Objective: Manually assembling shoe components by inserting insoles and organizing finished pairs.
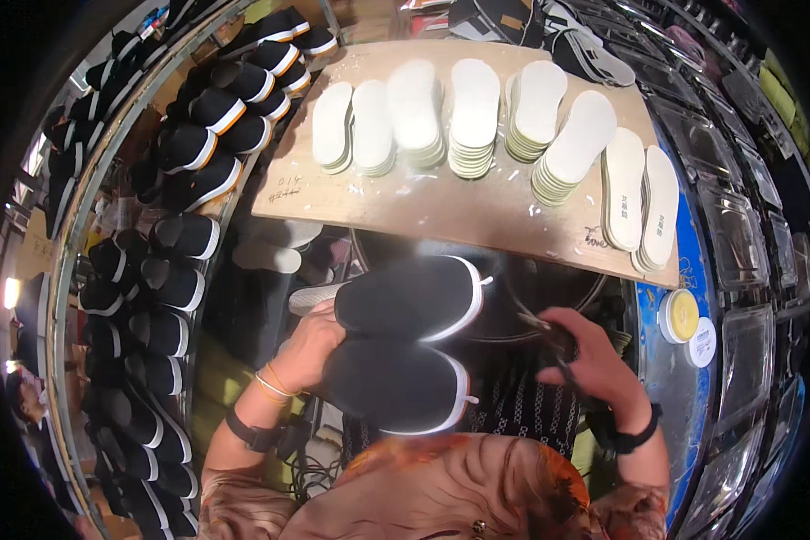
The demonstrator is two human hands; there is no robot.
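My left hand (308,344) grips a pair of black slip-on shoes with white sole edges, one shoe (414,300) stacked above the other (396,385), toes pointing right. My right hand (589,355) is closed around a dark tool that looks like scissors (549,335), just right of the shoes' toes. Both hands sit below a wooden board (441,211) that carries several stacks of white insoles (475,112).
A rack at the left holds several rows of finished black shoes (175,234). A round yellow tin with its lid (684,317) rests on a blue surface at the right. Clear plastic bins (738,243) line the right side. A dark round basin (513,288) lies under the board.
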